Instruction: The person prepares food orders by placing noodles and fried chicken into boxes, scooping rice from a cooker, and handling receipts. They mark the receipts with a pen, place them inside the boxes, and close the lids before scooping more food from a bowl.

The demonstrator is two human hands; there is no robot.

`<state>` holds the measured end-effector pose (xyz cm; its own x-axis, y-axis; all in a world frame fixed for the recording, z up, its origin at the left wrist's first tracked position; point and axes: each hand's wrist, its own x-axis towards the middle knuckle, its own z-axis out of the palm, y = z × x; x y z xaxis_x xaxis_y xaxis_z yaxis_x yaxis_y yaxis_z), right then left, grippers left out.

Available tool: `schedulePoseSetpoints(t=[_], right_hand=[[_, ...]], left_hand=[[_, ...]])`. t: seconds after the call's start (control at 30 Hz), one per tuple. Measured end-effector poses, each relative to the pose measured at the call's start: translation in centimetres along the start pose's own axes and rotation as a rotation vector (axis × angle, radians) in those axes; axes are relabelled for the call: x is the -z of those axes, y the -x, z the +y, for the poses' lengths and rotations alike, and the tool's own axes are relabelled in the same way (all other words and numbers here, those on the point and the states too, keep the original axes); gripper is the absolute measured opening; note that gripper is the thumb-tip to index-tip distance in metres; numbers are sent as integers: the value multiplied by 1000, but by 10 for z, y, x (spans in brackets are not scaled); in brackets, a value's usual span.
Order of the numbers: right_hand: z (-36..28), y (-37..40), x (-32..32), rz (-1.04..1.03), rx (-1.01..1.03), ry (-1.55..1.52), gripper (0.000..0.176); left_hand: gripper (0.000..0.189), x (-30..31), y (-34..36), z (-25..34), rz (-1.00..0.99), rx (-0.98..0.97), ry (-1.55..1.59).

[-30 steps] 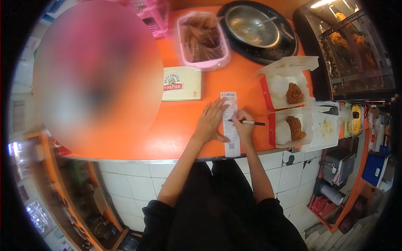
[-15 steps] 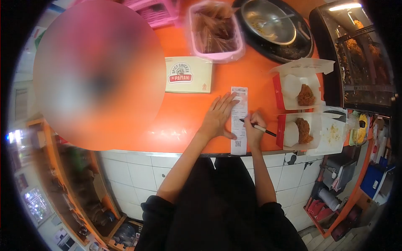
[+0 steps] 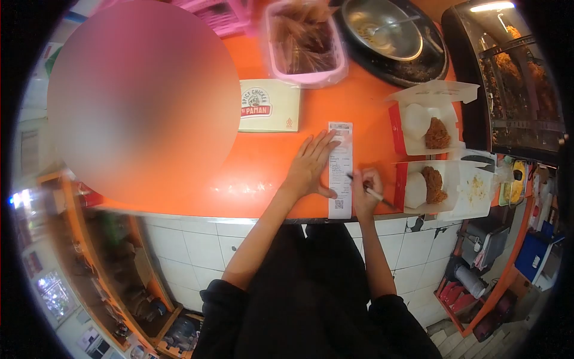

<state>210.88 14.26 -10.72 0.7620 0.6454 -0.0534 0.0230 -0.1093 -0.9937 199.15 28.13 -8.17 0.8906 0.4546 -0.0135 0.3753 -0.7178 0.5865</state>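
A long printed receipt (image 3: 339,173) lies on the orange counter near its front edge. My left hand (image 3: 310,164) rests flat with spread fingers, its fingertips and thumb over the receipt's left side. In my right hand (image 3: 366,190) is a pen (image 3: 375,194), its dark tip close to the receipt's right edge. To the right stand two open meal boxes: the upper box (image 3: 397,128) and the lower box (image 3: 402,182). Each holds a piece of fried chicken, the upper piece (image 3: 438,134) and the lower piece (image 3: 434,185), beside a white wrapped mound.
A closed Spicy Chicken box (image 3: 281,107) lies behind my left hand. Farther back are a pink basket (image 3: 311,79) of plastic-bagged contents and a metal bowl (image 3: 382,36) on a black base. A lit display case (image 3: 520,78) stands at right. A blurred round patch hides the left side.
My right hand and the pen have shifted slightly right, the tip moving from over the print to near the receipt's right edge. My left hand stays on the receipt.
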Motion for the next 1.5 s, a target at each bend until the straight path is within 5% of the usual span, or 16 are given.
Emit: schedulePoseSetpoints(t=[0.1,0.2,0.5,0.67,0.77,0.83,1.0,1.17,1.27,1.43,1.5], right_hand=[[-12,-2,0,-185,192,259,9],[-24,-10,1,-354,489,589,23],[-46,3,-12,-446,346,857,42],[-62,7,-21,-448,306,915,46],[-80,7,-30,-462,252,974,46],[-85,3,-36,-479,215,1009,47],[-81,4,-43,-456,45,987,47],[-59,11,-48,-335,133,1026,53],[-54,18,-46,-254,225,984,57],[-54,29,-52,-64,49,844,47],[-42,35,-49,-23,98,866,40]], left_hand=[[119,-1,1,-2,12,-12,-5],[120,0,1,-2,25,-18,-7],[120,-6,6,-9,85,-61,71],[80,51,13,-13,21,-176,154],[43,127,23,-48,147,-235,277],[25,191,25,-80,294,32,455],[18,345,-17,-203,1026,-12,-22],[27,378,-88,-314,771,239,-499],[36,365,-119,-428,584,166,-482],[33,392,-106,-406,583,-89,-224],[29,405,-72,-312,676,-60,78]])
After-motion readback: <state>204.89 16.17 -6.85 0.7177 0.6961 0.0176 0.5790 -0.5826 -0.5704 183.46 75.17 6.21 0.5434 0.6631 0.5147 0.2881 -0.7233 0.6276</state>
